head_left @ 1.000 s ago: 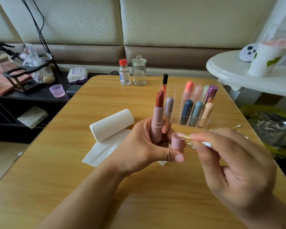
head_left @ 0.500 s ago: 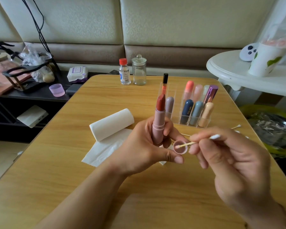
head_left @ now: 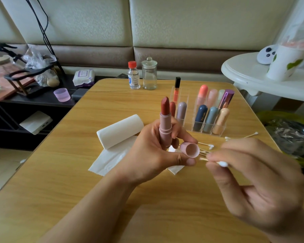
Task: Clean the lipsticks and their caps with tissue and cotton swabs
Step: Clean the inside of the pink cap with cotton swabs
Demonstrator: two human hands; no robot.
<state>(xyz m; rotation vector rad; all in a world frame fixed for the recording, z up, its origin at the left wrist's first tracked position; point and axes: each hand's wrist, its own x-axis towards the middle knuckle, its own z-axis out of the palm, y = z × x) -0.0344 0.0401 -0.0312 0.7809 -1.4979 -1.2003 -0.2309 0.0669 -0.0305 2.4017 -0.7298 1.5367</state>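
Lipstick upright in our left hand, above the table, fingers wrapped round it and pinching its pink cap; right of the cap, our right hand pinches a cotton swab.

It was a home living room. A padded sofa back ran along the far side behind the wooden desk. A cluttered low shelf stood at the left, a white side table at the right.
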